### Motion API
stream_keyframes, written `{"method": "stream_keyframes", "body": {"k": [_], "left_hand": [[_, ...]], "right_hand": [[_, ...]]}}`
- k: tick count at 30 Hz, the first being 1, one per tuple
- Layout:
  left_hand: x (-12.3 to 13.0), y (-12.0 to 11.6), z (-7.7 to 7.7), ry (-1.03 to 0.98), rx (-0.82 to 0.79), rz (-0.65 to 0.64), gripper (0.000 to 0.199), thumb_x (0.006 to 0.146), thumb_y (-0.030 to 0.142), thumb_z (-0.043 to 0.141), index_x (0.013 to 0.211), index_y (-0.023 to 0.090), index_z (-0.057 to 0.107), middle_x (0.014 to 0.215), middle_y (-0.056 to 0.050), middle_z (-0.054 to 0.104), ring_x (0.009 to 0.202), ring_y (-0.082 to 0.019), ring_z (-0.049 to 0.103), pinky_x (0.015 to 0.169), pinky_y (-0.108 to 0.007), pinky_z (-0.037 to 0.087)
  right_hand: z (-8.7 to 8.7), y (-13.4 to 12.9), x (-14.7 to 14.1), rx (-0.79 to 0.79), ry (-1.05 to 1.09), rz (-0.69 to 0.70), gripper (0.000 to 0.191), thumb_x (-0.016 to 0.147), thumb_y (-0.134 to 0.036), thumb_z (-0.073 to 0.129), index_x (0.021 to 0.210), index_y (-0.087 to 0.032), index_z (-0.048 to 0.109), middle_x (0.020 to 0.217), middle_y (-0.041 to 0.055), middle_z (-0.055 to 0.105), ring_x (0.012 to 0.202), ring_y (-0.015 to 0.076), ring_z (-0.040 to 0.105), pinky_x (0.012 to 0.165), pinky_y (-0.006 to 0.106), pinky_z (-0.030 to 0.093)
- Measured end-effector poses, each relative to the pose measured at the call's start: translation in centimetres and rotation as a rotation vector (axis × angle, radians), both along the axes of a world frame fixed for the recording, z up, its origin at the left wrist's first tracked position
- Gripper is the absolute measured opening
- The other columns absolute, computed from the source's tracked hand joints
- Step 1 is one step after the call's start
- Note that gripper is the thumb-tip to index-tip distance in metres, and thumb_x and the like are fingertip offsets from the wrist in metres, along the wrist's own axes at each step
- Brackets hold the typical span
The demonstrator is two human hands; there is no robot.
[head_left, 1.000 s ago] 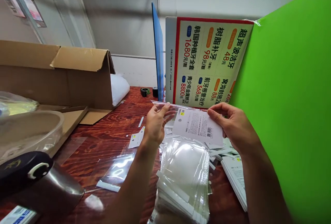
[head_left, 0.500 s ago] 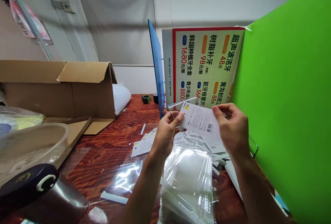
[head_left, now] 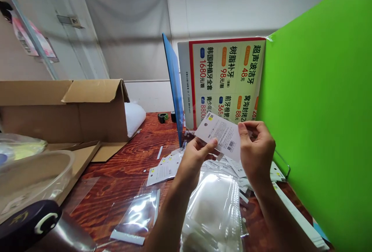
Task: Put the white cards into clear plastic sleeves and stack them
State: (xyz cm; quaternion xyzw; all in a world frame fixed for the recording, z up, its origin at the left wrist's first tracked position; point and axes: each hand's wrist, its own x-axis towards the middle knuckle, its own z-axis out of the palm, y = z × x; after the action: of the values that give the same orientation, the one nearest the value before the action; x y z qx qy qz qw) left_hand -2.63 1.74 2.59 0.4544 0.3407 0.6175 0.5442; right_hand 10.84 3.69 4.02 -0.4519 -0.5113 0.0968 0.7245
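Note:
A printed white card (head_left: 221, 131) with a yellow mark, small text and a barcode is held up in front of me, tilted. My left hand (head_left: 194, 159) pinches its lower left edge, thumb on the printed face. At the card's right end my right hand (head_left: 257, 149) grips with thumb in front and fingers curled behind. Clear film shows around the card's top edge; how far it covers the card I cannot tell. Below the hands lies a stack of clear plastic bags (head_left: 213, 201). A loose pile of similar cards (head_left: 232, 164) sits just behind it.
More cards (head_left: 164, 171) and a single clear bag (head_left: 138, 213) lie to the left on the wooden table (head_left: 116, 174). A cardboard box (head_left: 99, 116), a clear plastic tub (head_left: 37, 170) and a metal cup (head_left: 72, 232) stand farther left. A green panel (head_left: 322, 108) and a price board (head_left: 226, 77) rise behind.
My left hand has slid from the card's left end to its lower edge, toward the right. The card is tilted more steeply, and the clear strip no longer juts out at upper left.

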Motion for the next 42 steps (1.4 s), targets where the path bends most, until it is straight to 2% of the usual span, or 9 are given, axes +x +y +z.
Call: {"method": "stream_keyframes", "body": {"k": [5, 9, 13, 18, 24, 30, 36, 39, 42], "left_hand": [[1.2, -0.1, -0.6, 0.070, -0.009, -0.172, 0.033, 0.072, 0.038, 0.080, 0.089, 0.010, 0.072, 0.074, -0.009, 0.070, 0.060, -0.014, 0.062, 0.055, -0.025, 0.042], [0.6, 0.1, -0.6, 0.000, -0.017, -0.141, 0.032, 0.072, 0.036, 0.081, 0.091, 0.012, 0.071, 0.080, -0.007, 0.069, 0.059, -0.011, 0.058, 0.056, -0.023, 0.041], [-0.6, -0.3, -0.2, 0.003, 0.015, -0.171, 0.031, 0.071, 0.034, 0.082, 0.094, 0.015, 0.071, 0.082, -0.006, 0.069, 0.061, -0.010, 0.057, 0.057, -0.023, 0.042], [-1.1, -1.0, 0.5, 0.085, 0.042, -0.277, 0.023, 0.072, 0.033, 0.080, 0.085, 0.015, 0.072, 0.076, -0.007, 0.066, 0.060, -0.012, 0.056, 0.056, -0.025, 0.044], [-0.9, -1.9, 1.1, 0.162, 0.119, -0.342, 0.021, 0.074, 0.037, 0.077, 0.070, 0.018, 0.071, 0.065, -0.006, 0.063, 0.056, -0.015, 0.054, 0.053, -0.027, 0.044], [-0.8, -2.3, 1.5, 0.309, 0.175, -0.346, 0.030, 0.078, 0.037, 0.073, 0.055, 0.019, 0.066, 0.058, -0.006, 0.062, 0.056, -0.016, 0.057, 0.054, -0.027, 0.044], [-1.5, -1.1, 1.2, 0.268, 0.163, -0.238, 0.029, 0.075, 0.045, 0.074, 0.079, 0.017, 0.075, 0.075, -0.011, 0.072, 0.060, -0.020, 0.063, 0.050, -0.027, 0.047], [-1.3, -0.7, 1.0, 0.100, 0.132, -0.071, 0.032, 0.073, 0.043, 0.078, 0.088, 0.015, 0.075, 0.081, -0.013, 0.072, 0.064, -0.021, 0.064, 0.051, -0.027, 0.047], [-0.7, -0.7, 0.9, -0.008, 0.096, -0.058, 0.032, 0.072, 0.038, 0.080, 0.093, 0.014, 0.074, 0.083, -0.012, 0.070, 0.062, -0.019, 0.062, 0.047, -0.026, 0.043]], "right_hand": [[-0.2, 0.2, -0.1, -0.064, -0.044, 0.053, 0.017, 0.090, -0.036, 0.057, 0.085, -0.020, 0.058, 0.083, 0.0052, 0.065, 0.075, 0.0199, 0.061, 0.065, 0.034, 0.049], [0.8, 0.2, 2.4, -0.184, -0.199, 0.467, 0.034, 0.089, -0.048, 0.061, 0.110, -0.021, 0.060, 0.099, 0.0069, 0.065, 0.078, 0.0202, 0.063, 0.065, 0.034, 0.053], [1.9, -0.4, 5.7, -0.259, -0.445, 0.828, 0.072, 0.079, -0.040, 0.076, 0.143, -0.029, 0.045, 0.135, 0.0103, 0.054, 0.107, 0.0257, 0.062, 0.090, 0.044, 0.055], [2.6, -1.2, 6.7, -0.290, -0.405, 1.079, 0.069, 0.079, -0.031, 0.078, 0.141, -0.031, 0.048, 0.138, 0.0060, 0.054, 0.115, 0.0246, 0.060, 0.098, 0.044, 0.054], [2.7, -1.6, 5.3, -0.253, -0.314, 1.055, 0.062, 0.074, -0.029, 0.082, 0.130, -0.029, 0.057, 0.116, 0.0034, 0.066, 0.101, 0.0217, 0.066, 0.090, 0.038, 0.057], [2.6, -1.3, 4.4, -0.293, -0.245, 0.995, 0.038, 0.070, -0.032, 0.084, 0.102, -0.025, 0.064, 0.086, -0.0008, 0.068, 0.077, 0.0179, 0.066, 0.075, 0.035, 0.057], [2.4, -0.8, 4.9, -0.302, -0.232, 0.914, 0.032, 0.070, -0.033, 0.084, 0.094, -0.025, 0.066, 0.079, -0.0023, 0.066, 0.072, 0.0170, 0.064, 0.069, 0.033, 0.056], [2.5, -1.0, 5.1, -0.305, -0.247, 0.906, 0.036, 0.070, -0.030, 0.084, 0.102, -0.027, 0.067, 0.082, -0.0021, 0.067, 0.075, 0.0183, 0.065, 0.070, 0.034, 0.057], [2.8, -1.5, 4.7, -0.294, -0.216, 0.909, 0.048, 0.070, -0.029, 0.084, 0.114, -0.031, 0.065, 0.081, -0.0028, 0.068, 0.076, 0.0201, 0.066, 0.071, 0.035, 0.058]]}}
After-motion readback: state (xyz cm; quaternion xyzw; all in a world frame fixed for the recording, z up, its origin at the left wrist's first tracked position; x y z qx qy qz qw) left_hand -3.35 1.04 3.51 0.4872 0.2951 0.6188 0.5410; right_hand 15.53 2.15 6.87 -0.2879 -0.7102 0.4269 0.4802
